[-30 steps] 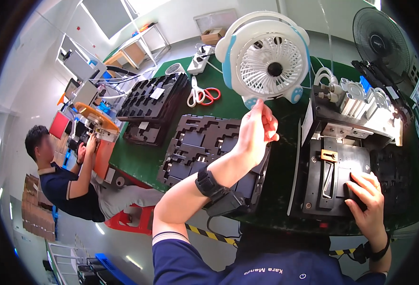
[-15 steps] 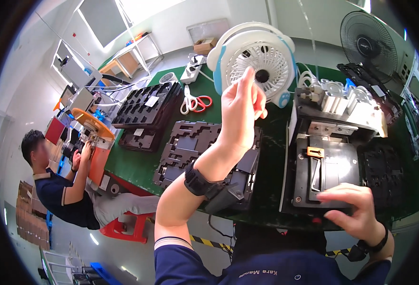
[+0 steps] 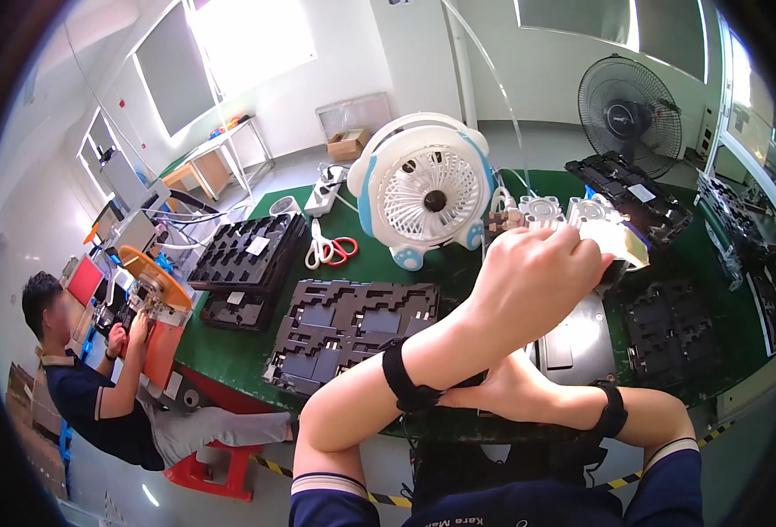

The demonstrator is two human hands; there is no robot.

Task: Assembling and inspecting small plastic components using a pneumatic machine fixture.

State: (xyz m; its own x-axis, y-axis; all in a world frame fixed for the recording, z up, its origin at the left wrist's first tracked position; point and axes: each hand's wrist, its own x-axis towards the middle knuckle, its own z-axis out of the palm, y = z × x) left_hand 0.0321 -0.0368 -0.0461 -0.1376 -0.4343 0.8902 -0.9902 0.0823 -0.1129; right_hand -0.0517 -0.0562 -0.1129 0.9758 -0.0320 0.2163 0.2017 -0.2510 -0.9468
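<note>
My left hand [image 3: 542, 277] reaches across to the right, over the black and metal fixture [image 3: 581, 338]. Its fingers are curled closed beside the silver cylinders [image 3: 586, 211] at the fixture's back; whatever they grip is hidden. A pale yellow edge [image 3: 627, 244] shows just past the knuckles. Under my left forearm, my right hand [image 3: 515, 386] lies at the fixture's left side, thumb stretched toward the left. Its other fingers are covered by the left forearm. To the left of both hands, a black tray [image 3: 353, 329] with dark flat parts in its pockets lies on the green table [image 3: 230, 351].
A white and blue fan [image 3: 427, 198] stands behind my hands. Stacked black trays [image 3: 247, 259] and red and white scissors [image 3: 328, 249] lie left. More black trays [image 3: 674, 329] lie right, near a larger fan [image 3: 630, 119]. A co-worker [image 3: 98, 369] sits at far left.
My left hand has swung from in front of the white fan right and down to the fixture. My right hand has moved left, under the left forearm. The view has tilted up.
</note>
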